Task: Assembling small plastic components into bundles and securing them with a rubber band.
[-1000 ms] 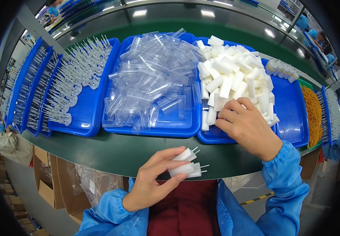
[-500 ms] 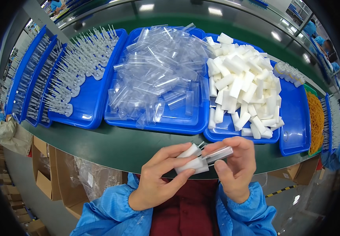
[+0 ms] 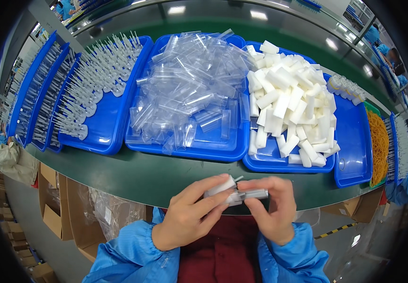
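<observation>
My left hand (image 3: 185, 214) is closed around white foam pieces (image 3: 220, 186) just past the near table edge; its fingers hide part of them. A thin pale rod sticks out at their right end. On the right, my right hand (image 3: 276, 210) pinches a short clear plastic tube (image 3: 257, 193) between thumb and fingers. The tube's left end meets or overlaps the lower foam piece; the exact fit is too blurred to tell. Beyond my hands, a blue tray holds a heap of white foam blocks (image 3: 284, 108), and another holds clear plastic sleeves (image 3: 190, 89).
Stacked blue trays (image 3: 109, 120) with upright thin-stemmed white parts stand at the left. At the right are a blue tray (image 3: 352, 155) with small clear cylinders at its far end and a bin of yellow rubber bands (image 3: 378, 146). Cardboard boxes (image 3: 83, 212) sit below the table.
My right hand has moved slightly left and down, turning the clear tube from slanted to nearly level and closer to the foam. My left hand has shifted slightly left.
</observation>
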Demonstrator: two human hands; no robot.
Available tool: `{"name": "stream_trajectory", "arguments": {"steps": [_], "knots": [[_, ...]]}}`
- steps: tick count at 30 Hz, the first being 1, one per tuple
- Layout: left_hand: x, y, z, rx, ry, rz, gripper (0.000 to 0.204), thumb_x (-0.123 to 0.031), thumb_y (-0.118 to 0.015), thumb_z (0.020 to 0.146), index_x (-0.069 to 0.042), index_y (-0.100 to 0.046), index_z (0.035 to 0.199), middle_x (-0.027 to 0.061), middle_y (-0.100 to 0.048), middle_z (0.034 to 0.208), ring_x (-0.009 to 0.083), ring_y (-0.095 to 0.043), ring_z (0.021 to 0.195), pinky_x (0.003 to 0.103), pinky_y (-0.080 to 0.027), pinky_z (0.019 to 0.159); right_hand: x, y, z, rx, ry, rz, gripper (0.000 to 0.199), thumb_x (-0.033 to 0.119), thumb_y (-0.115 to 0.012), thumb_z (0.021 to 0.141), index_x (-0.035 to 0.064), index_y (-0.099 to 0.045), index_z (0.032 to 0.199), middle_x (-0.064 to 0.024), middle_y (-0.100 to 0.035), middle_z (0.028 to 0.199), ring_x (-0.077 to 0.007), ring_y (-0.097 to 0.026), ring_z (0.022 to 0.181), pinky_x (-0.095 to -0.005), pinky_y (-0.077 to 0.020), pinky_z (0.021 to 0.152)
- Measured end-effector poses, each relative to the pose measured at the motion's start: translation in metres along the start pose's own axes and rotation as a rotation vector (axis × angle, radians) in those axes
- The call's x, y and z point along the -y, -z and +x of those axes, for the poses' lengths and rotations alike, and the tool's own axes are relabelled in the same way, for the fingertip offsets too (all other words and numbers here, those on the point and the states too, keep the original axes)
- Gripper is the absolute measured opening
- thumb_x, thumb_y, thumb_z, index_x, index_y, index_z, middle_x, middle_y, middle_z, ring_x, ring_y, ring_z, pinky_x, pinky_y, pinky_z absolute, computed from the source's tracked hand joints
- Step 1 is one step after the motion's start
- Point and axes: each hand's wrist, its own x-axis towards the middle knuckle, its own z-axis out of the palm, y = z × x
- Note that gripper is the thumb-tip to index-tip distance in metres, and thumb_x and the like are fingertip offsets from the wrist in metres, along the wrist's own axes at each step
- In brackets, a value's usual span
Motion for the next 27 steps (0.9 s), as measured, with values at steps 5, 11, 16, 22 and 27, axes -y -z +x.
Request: {"name": "stream_trajectory", "arguments": {"steps": [5, 11, 16, 22, 27], "knots": [[-0.009, -0.002, 0.000, -0.010, 0.001, 0.028, 0.043, 0.003, -0.078, 0.078, -0.004, -0.073, 0.120, 0.0171, -0.063, 0.132, 0.0304, -0.069, 0.109, 0.036, -0.058, 0.089, 0.010, 0.004, 0.007, 0.071, -0.246, 0.225, 0.032, 0.001, -0.070, 0.094, -0.0016, -0.051, 0.119, -0.0168, -0.071, 0.116, -0.0191, -0.067, 0.109, -0.0326, -0.0523, 0.096], [-0.007, 0.010, 0.004, 0.086, 0.095, -0.236, 0.043, 0.003, -0.074, 0.086, 0.000, -0.067, 0.128, 0.0195, -0.051, 0.145, 0.0322, -0.059, 0.128, 0.040, -0.057, 0.098, 0.001, 0.011, 0.008, -0.035, -0.086, -0.002, 0.038, 0.001, -0.078, 0.087, -0.0013, -0.059, 0.120, -0.0120, -0.069, 0.113, -0.0169, -0.062, 0.108, -0.0290, -0.0495, 0.094], [0.011, -0.003, -0.013, -0.109, 0.195, -0.945, 0.025, 0.013, -0.066, 0.089, 0.006, -0.062, 0.113, 0.0161, -0.047, 0.129, 0.0404, -0.056, 0.130, 0.047, -0.054, 0.106, 0.018, 0.013, 0.009, -0.086, -0.308, 0.296, 0.035, 0.003, -0.080, 0.085, -0.0001, -0.062, 0.115, -0.0136, -0.066, 0.112, -0.0160, -0.062, 0.108, -0.0303, -0.0494, 0.095], [0.017, -0.009, -0.019, -0.070, 0.048, -0.827, 0.027, 0.014, -0.070, 0.086, 0.005, -0.059, 0.108, 0.0158, -0.048, 0.123, 0.0412, -0.060, 0.125, 0.045, -0.055, 0.103, 0.004, 0.013, -0.003, 0.101, -0.154, 0.097, 0.042, 0.010, -0.086, 0.081, 0.0038, -0.063, 0.115, -0.0120, -0.063, 0.120, -0.0206, -0.059, 0.118, -0.0443, -0.0392, 0.111], [0.003, 0.002, -0.009, 0.000, 0.233, -0.853, 0.037, 0.009, -0.067, 0.089, 0.003, -0.054, 0.123, 0.0187, -0.046, 0.136, 0.0356, -0.051, 0.136, 0.046, -0.048, 0.109, 0.008, 0.018, -0.001, 0.092, -0.069, -0.061, 0.041, 0.012, -0.089, 0.075, 0.0082, -0.067, 0.110, -0.0110, -0.064, 0.121, -0.0246, -0.058, 0.120, -0.0522, -0.0315, 0.116]]}}
